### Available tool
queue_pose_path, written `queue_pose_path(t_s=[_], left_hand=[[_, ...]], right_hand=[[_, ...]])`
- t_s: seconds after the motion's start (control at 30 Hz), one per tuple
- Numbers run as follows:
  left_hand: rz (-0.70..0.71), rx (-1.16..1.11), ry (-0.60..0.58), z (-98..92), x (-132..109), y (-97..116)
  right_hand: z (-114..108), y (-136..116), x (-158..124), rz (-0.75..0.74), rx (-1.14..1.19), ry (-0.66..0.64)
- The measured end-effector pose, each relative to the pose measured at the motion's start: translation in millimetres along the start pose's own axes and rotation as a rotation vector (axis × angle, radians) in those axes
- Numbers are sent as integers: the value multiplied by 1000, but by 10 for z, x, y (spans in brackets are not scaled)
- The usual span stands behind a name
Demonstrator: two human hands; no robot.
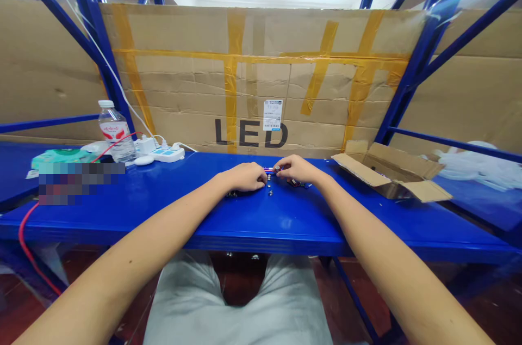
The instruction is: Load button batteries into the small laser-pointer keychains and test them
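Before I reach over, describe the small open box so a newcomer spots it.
Start at the blue table, in front of the big cardboard marked LED. Right of the right hand sits the small box. Unlike the taped cardboard behind, its flaps are spread open.

Counted nearer the far edge of the worktop [253, 225]: one left hand [245, 177], one right hand [297, 169]. Between them lay at least three small metal pieces [271, 192], too tiny for a sure tally. Toward the far left corner stood one bottle [112, 130], one green pack [63, 157], one power strip [169, 155]. Toward the far right corner, one open carton [362, 171].
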State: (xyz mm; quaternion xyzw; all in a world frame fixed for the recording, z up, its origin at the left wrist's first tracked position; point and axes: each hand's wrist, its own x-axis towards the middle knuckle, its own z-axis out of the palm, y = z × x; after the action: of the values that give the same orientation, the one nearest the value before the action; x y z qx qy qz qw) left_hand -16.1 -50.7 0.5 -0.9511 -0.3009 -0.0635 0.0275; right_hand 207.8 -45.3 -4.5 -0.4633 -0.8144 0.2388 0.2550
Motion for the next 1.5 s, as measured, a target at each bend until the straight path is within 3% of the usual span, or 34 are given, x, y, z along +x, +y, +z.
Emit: queue_pose_path(t_s=[0.13, 0.33, 0.4, 0.53, 0.7, 0.83, 1.07, 1.2, 1.37, 1.5], left_hand=[[-16, -4, -53, -17, 12, 31], [-164, -41, -174, -93, -28, 63], [-163, -36, -166, -107, -42, 74], [-102, 35, 17, -80, -26, 83], [-45, 36, 358, -8, 48, 28], [42, 56, 475, 21, 75, 3], [138, 36, 438, -59, 32, -70], [7, -57, 476, -198, -48, -270], [-219, -11, 252, -324, -188, -469], [-134, -132, 177, -251, -147, -353]], right_hand=[[10, -13, -2, 8, -27, 10], [23, -40, -14, -20, -19, -13], [26, -47, -17, -19, -13, -18], [23, -49, -20, -12, -11, -28], [43, -45, -9, -22, 16, -37], [77, -141, -15, -34, 100, -38], [56, -256, -43, -47, 212, 8], [27, -212, -43, -14, 197, 54], [26, -263, -71, 54, 108, 25], [35, -257, -71, 62, 61, -14]])
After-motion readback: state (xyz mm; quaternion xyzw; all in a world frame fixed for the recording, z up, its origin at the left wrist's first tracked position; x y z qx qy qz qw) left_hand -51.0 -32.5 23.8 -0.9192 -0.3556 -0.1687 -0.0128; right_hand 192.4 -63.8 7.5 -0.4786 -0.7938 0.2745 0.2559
